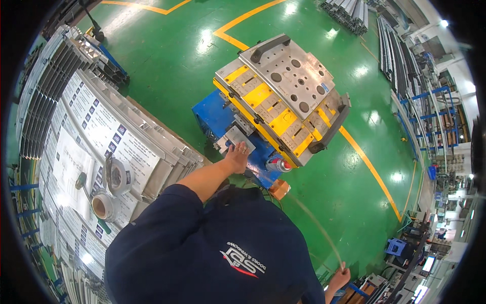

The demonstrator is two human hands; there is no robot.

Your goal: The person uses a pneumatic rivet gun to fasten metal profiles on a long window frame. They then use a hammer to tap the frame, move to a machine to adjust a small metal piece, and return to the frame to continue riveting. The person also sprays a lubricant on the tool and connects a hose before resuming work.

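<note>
My left hand (237,158) reaches forward, its fingers stretched out flat over a silver metal plate (238,138) on a blue machine (208,112). A yellow and grey punch press die (273,104), topped by a steel plate with round holes, sits on that machine. Low on the right, my right hand (339,278) is closed around a thin translucent hose (320,225), which curves back toward the machine. Between my left hand and the die's near corner is a spray can (277,165) with a red end. Beneath it is a small open cardboard box (279,189).
To my left stands a stack of film-wrapped profiles (116,137) bearing a paper sheet (73,167) and tape rolls (103,206). The green floor (172,66) has yellow lines. Racks of long profiles (405,76) line the right side; a blue stool (396,247) stands lower right.
</note>
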